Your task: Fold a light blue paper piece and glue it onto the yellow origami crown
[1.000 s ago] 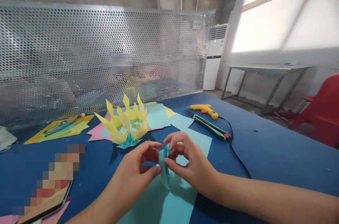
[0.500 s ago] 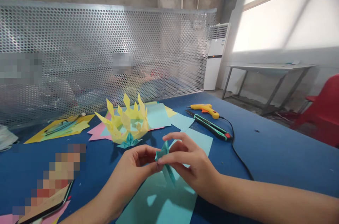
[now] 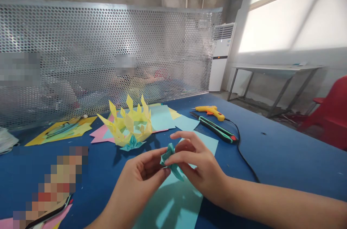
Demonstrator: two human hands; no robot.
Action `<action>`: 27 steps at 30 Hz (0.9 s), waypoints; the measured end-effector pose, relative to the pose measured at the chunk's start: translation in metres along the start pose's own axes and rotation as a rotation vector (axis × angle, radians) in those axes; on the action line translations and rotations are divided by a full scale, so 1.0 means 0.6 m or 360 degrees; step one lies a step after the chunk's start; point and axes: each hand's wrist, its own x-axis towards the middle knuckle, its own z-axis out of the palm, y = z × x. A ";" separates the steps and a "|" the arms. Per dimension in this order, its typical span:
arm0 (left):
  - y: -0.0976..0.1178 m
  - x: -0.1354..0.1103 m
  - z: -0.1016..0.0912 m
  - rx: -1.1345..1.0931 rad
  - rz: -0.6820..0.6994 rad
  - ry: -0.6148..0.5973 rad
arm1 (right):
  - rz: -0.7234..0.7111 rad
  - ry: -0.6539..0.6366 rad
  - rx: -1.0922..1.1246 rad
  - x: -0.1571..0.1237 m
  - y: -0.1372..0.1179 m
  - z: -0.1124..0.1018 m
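Between both hands is a small folded piece of teal paper (image 3: 173,167), held above the blue table. My left hand (image 3: 146,171) pinches it from the left, thumb below and fingers behind. From the right, my right hand (image 3: 196,164) grips it between thumb and fingers, with the index finger raised. Under the hands lies a flat sheet of light teal paper (image 3: 179,207). Just beyond, a yellow folded-paper crown (image 3: 129,124) stands upright, and a teal folded-paper piece (image 3: 132,143) sits at its front.
A yellow glue gun (image 3: 210,111) and a black-and-green utility knife (image 3: 218,129) lie at the right, with a black cord running forward. Coloured paper sheets (image 3: 162,117) lie behind the crown. A phone (image 3: 51,214) rests at left. A perforated metal screen (image 3: 162,52) borders the table.
The folded teal paper has turned and shifted slightly right in my fingers. My left hand has moved right, and its thumb is straighter. The things on the table stay put.
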 end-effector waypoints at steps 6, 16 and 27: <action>-0.008 -0.003 0.003 -0.0017 -0.0009 0.0004 | 0.0068 -0.0026 -0.0064 0.005 0.002 -0.001; -0.001 0.000 0.004 -0.0066 0.0018 0.0090 | -0.0030 -0.0112 -0.0041 -0.001 0.009 0.003; -0.007 -0.002 0.003 -0.0151 -0.0034 0.0089 | -0.0079 -0.0067 -0.0105 0.001 0.012 0.004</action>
